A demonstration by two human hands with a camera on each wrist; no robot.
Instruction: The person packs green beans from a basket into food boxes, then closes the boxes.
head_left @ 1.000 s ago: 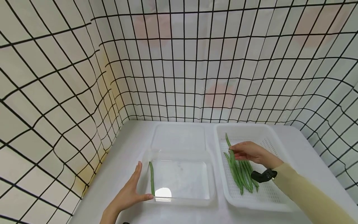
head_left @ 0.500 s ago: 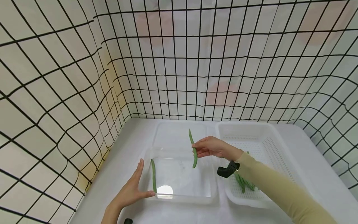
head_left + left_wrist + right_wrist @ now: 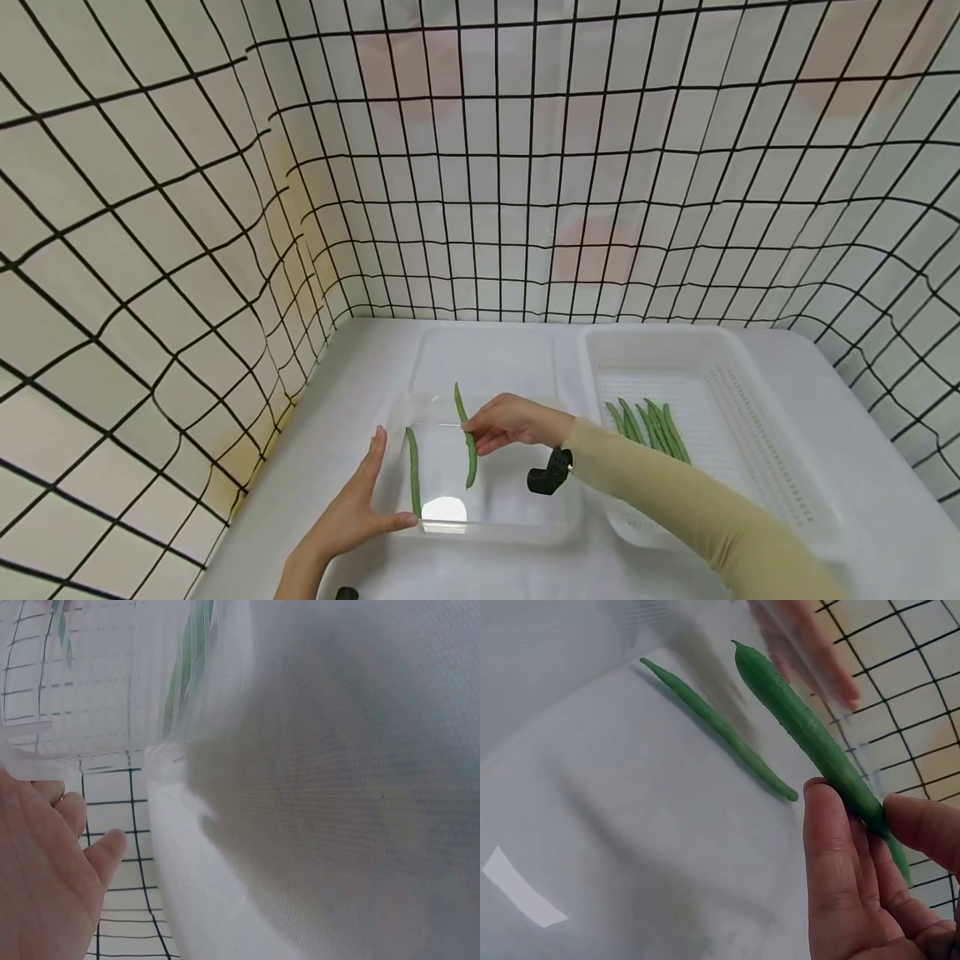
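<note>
My right hand (image 3: pixel 506 423) pinches a green bean (image 3: pixel 465 433) between thumb and fingertips, over the clear plastic container (image 3: pixel 525 533). In the right wrist view the held green bean (image 3: pixel 810 735) slants above the container floor. Another green bean (image 3: pixel 414 471) lies along the container's left side. My left hand (image 3: pixel 360 500) rests at the container's left edge, fingers straight and thumb at the near left corner. In the left wrist view the left hand (image 3: pixel 52 862) sits below the container wall (image 3: pixel 105 690), its fingers partly hidden behind the rim.
A white perforated basket (image 3: pixel 720 350) stands to the right, with several green beans (image 3: pixel 652 429) in it, partly hidden behind the right sleeve (image 3: pixel 675 492). A clear lid (image 3: pixel 480 350) lies behind the container. Black wire mesh (image 3: pixel 525 208) surrounds the white table (image 3: pixel 360 350).
My right hand has taken a green bean out of the basket and carried it left over the container, lowering it somewhat. The left hand has stayed at the container's edge.
</note>
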